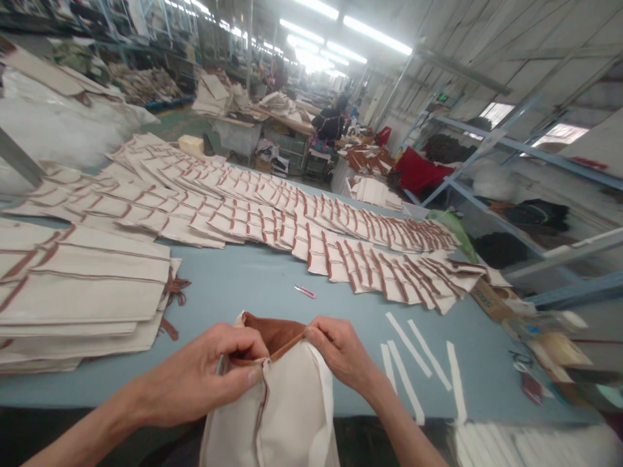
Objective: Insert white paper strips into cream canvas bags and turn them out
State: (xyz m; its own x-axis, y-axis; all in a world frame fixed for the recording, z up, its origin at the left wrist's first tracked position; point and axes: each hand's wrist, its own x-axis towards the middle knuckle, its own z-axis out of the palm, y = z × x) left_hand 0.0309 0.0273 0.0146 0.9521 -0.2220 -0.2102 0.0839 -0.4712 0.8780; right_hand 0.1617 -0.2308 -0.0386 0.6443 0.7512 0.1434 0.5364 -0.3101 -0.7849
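Left hand (204, 366) and right hand (341, 350) pinch opposite sides of canvas bag (267, 408) mouth, brown lining (272, 334) showing; bag at near edge of blue table (243, 292), pink cutter (305, 292) ahead, white strips (409, 345) rightward.

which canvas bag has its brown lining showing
The canvas bag held open at its mouth by the left hand and right hand; the stacked canvas pieces lie flat, showing no lining.

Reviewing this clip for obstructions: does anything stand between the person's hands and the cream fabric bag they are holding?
Nothing visible does: the left hand and right hand both grip the brown-lined rim of the cream fabric bag directly.
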